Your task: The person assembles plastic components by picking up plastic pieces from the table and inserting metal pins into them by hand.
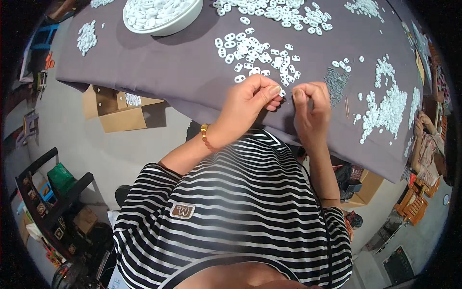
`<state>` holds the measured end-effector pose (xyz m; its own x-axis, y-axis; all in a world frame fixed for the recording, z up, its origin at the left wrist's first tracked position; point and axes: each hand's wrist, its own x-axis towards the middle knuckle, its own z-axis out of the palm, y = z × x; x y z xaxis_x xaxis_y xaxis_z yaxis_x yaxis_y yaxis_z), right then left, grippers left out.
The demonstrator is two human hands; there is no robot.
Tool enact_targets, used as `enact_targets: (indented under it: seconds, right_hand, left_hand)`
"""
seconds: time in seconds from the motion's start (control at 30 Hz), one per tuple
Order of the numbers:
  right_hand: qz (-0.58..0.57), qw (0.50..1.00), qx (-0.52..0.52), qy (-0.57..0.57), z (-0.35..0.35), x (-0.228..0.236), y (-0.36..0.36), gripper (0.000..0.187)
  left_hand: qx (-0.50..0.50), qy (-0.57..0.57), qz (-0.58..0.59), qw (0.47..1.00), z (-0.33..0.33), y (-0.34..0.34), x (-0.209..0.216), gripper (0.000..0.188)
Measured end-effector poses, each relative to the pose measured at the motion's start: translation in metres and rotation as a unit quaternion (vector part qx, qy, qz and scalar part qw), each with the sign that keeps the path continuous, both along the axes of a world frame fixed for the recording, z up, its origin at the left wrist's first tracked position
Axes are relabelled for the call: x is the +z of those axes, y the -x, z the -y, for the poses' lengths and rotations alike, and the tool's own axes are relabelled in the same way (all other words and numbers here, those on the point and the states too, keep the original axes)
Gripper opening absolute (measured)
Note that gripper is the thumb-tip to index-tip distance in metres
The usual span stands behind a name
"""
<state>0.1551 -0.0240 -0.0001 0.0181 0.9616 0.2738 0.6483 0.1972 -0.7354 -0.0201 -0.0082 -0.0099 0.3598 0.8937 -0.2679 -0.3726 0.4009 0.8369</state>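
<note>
Between thumb and forefinger, my left hand (251,100) pinches a small white plastic piece with holes (282,93) near the table's front edge. My right hand (312,108) is just to its right, thumb and forefinger pressed together. Whatever those fingertips hold, if anything, is too small to make out. Beyond my hands lies a loose group of white two-holed plastic pieces (255,50), some rounded and some squarer. Beside my right hand is a heap of small dark grey screws (336,85).
A white bowl (179,28) full of rounded pieces stands at the far left on the grey tablecloth (159,62). More white parts (387,111) lie at the right, near two thin sticks (347,107). An open cardboard box (122,118) and a dark chair (55,192) are at the left.
</note>
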Motion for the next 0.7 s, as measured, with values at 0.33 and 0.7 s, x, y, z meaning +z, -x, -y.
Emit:
enact_targets:
  seconds: [0.33, 0.7]
  right_hand:
    - [0.016, 1.000, 0.013, 0.020, -0.0048, 0.0089, 0.0089, 0.013]
    - [-0.015, 0.999, 0.008, 0.028, -0.0041, 0.0045, 0.0071, 0.006]
  left_hand:
    - [0.019, -0.058, -0.075, 0.995, 0.0016, -0.0006, 0.0006, 0.016]
    - [-0.015, -0.089, -0.129, 0.988, -0.0001, 0.0038, 0.0012, 0.015]
